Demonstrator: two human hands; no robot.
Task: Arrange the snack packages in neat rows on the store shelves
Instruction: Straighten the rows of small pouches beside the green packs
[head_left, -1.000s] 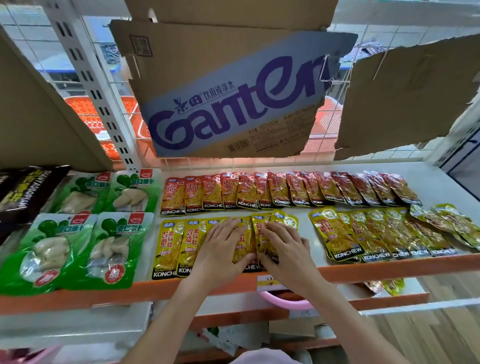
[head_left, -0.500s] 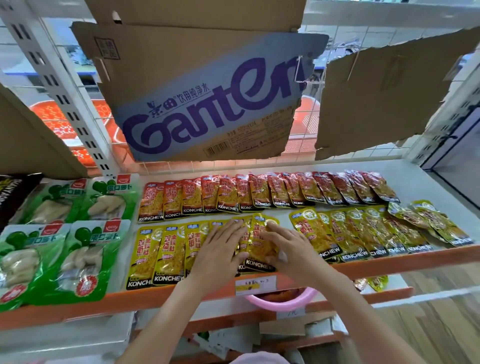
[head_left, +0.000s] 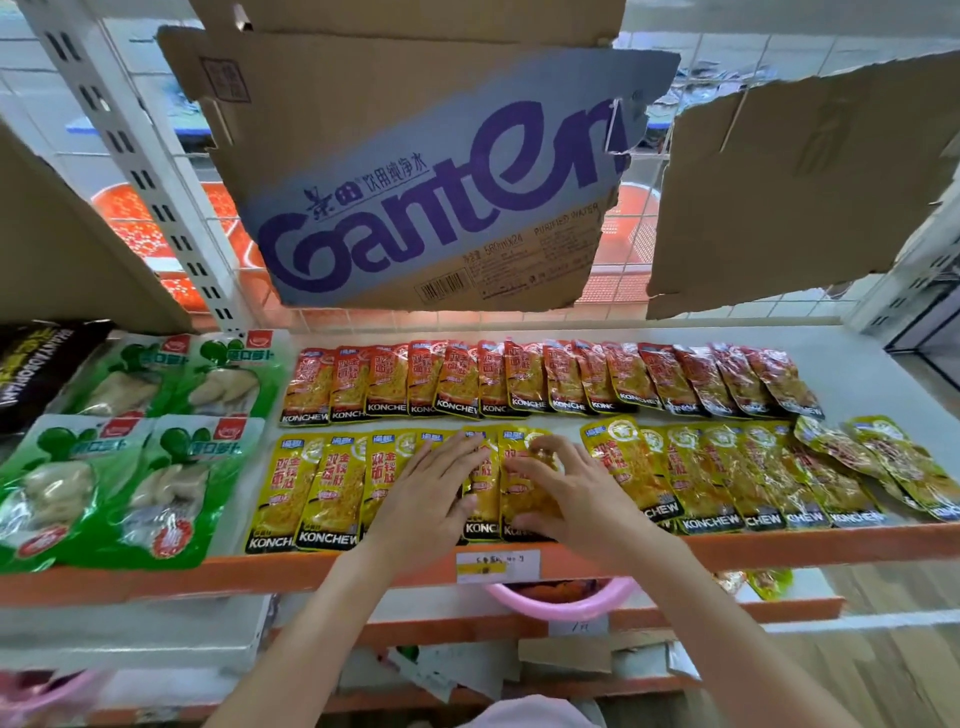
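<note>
Two rows of snack packets lie on the white shelf (head_left: 862, 374): red packets (head_left: 519, 379) at the back, yellow ones in front. The yellow row is split into a left group (head_left: 311, 488) and an overlapping right group (head_left: 727, 478), with a small gap between them. My left hand (head_left: 431, 493) rests flat, fingers straight, on the middle packets of the left group. My right hand (head_left: 566, 493) holds the last packet of that group (head_left: 524, 499), fingers curled over its top and thumb at its lower edge. Two yellow packets (head_left: 883, 467) at the far right lie askew.
Green packets (head_left: 130, 467) and black packets (head_left: 31, 364) fill the shelf's left end. A Ganten cardboard sheet (head_left: 415, 182) and a plain one (head_left: 805, 182) hang above the back. A price label (head_left: 496, 564) sits on the orange front edge; a pink basin (head_left: 561, 603) is on the shelf below.
My right hand went from lying flat to curling round the end packet of the left yellow group. My left hand stays flat on the packets. The view shifted slightly.
</note>
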